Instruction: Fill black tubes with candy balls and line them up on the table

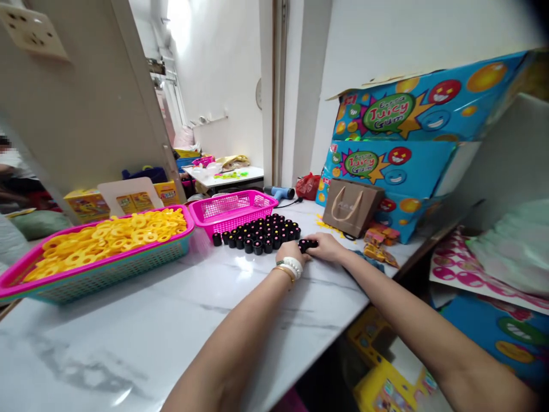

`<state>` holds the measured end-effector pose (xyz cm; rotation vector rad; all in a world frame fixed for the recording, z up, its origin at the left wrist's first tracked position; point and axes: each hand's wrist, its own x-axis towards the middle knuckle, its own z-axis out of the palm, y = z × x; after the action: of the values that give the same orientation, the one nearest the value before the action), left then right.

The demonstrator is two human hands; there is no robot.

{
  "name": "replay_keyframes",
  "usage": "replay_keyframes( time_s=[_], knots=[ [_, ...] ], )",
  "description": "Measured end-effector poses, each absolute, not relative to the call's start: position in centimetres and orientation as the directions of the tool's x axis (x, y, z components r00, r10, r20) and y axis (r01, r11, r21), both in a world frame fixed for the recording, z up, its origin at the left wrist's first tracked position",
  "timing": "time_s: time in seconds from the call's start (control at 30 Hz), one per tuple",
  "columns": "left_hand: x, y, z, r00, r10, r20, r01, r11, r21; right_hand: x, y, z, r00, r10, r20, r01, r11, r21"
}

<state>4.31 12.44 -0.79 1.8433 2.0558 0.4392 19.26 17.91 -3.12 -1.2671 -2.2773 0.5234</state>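
Note:
A block of small black cylindrical pieces (261, 232), several with pink or yellow dots on their tops, stands upright on the white marbled table. At its right end a few more black pieces (305, 245) sit between my two hands. My left hand (290, 252), with a white bead bracelet and a gold bangle at the wrist, has its fingers curled in against these pieces from the left. From the right, my right hand (326, 248) closes its fingers on the same pieces. My fingertips are partly hidden.
A pink-rimmed basket (124, 272) of yellow rings stands left, beside a pink basket (234, 209). At the right are a brown paper bag (352, 207), small orange packets (380, 243) and stacked blue gum boxes (398, 163). A blue heat-gun-like tool (281, 192) lies behind.

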Motion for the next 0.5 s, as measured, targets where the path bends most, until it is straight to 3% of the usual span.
replay_keyframes(
  time_s=[0.23,0.5],
  knots=[
    [4.1,13.1,-1.9,-0.279,0.960,0.007,0.832,0.238,0.501,18.2,19.5,-4.8,-0.204,0.945,0.256,0.694,0.324,-0.643],
    [3.2,13.7,-1.9,-0.224,0.974,0.009,0.845,0.190,0.499,17.6,19.9,-5.6,-0.137,0.958,0.251,0.618,0.280,-0.734]
  ],
)
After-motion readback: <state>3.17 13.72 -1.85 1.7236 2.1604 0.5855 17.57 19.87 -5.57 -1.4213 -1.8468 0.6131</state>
